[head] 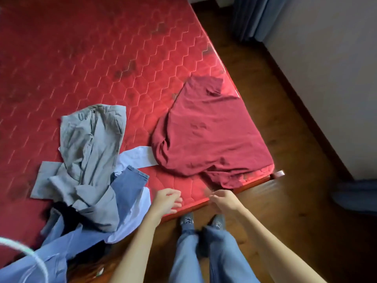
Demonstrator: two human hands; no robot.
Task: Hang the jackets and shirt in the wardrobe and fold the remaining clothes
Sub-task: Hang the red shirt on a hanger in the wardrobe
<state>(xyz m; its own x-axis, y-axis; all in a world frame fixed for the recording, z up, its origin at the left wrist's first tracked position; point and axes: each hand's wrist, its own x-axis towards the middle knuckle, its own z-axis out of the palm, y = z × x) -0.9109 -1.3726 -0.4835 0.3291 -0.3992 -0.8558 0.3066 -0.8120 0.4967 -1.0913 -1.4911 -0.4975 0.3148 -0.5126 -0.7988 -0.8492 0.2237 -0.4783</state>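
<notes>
Currently head view: red quilted mattress (91,58) on a bed, wood floor (275,123) alongside, white wall (336,68) and blue curtain (251,17) far right. One maroon shirt (206,137) spread flat near the bed corner. One heap at left: grey trousers (89,152) on top, jeans (126,188) and light-blue shirt (134,158) under it, something dark beneath, count unclear. Left hand (166,203) and right hand (223,201) hover over the mattress edge, fingers loosely curled, both grips empty, touching no clothing.
</notes>
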